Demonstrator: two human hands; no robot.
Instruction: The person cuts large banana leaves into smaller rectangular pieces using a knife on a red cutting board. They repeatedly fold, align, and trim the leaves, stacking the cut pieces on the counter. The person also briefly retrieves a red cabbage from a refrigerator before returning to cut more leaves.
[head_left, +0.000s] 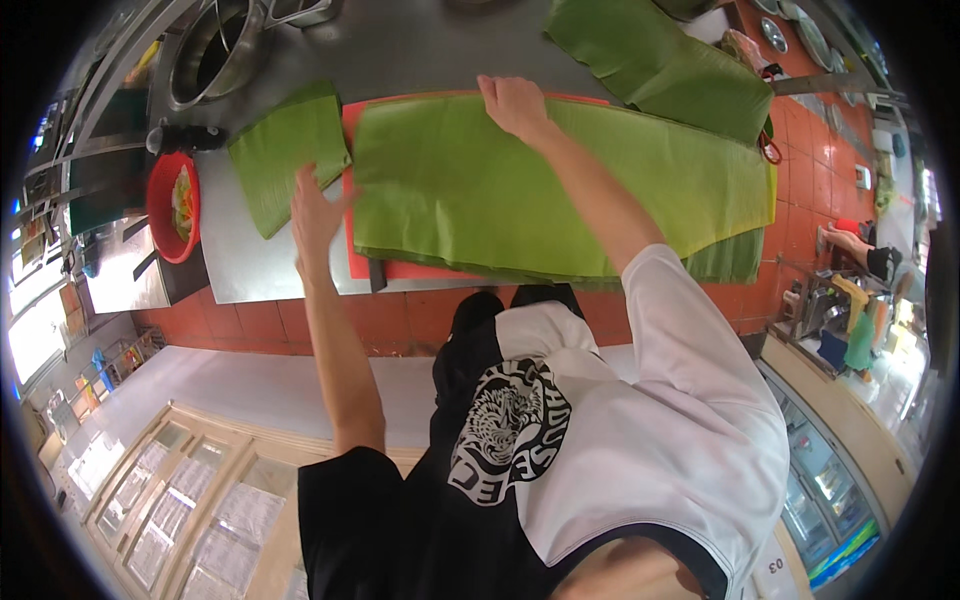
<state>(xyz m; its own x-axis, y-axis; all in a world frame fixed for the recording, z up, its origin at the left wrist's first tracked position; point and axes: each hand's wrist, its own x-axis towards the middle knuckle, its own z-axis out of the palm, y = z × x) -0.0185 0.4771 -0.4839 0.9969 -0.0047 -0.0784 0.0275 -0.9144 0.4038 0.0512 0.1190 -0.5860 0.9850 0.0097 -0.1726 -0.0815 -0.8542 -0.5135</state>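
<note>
A stack of long banana leaf pieces (480, 187) lies over a red cutting board (349, 247) on the steel table. My right hand (517, 109) rests at the stack's far edge with its fingers curled. Whether it grips the top leaf or only presses on it is hidden. My left hand (319, 214), slightly blurred, hovers off the stack's left end, fingers apart and nothing in it. Just beyond that hand lies a smaller cut banana leaf piece (289, 154). Another large folded leaf (667, 71) spreads at the far right.
A red plastic basket (156, 214) of cut vegetables stands at the left, near a black cylindrical object (187, 139). Behind are a steel bowl (184, 79) and a steel tray (307, 16). A red handle loop (770, 150) shows at right. Another person's limb (851, 244) is farther off.
</note>
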